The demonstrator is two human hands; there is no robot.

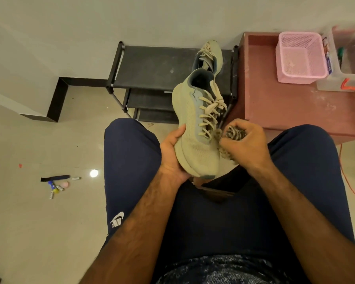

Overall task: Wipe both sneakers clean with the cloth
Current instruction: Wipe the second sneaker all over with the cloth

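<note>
A black shoe rack (152,64) stands at the seated person's twelve o'clock. One sneaker (195,128) is held over the knees, toe toward the person. The other sneaker (212,56) lies at the rack's three o'clock end. The left hand (172,154) grips the held shoe's sole edge at nine o'clock. At three, the right hand (248,144) is clenched around the bunched cloth (233,134), against the toe side. The first shoe's wiping seems to be in hand; next I'd expect strokes along the upper.

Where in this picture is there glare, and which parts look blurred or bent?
Head view: a round glare shines on the floor at the left; the clear box at the top right is smeared; the cloth in the right hand is slightly blurred; the held sneaker is sharp; straight lines bend near the borders.
</note>
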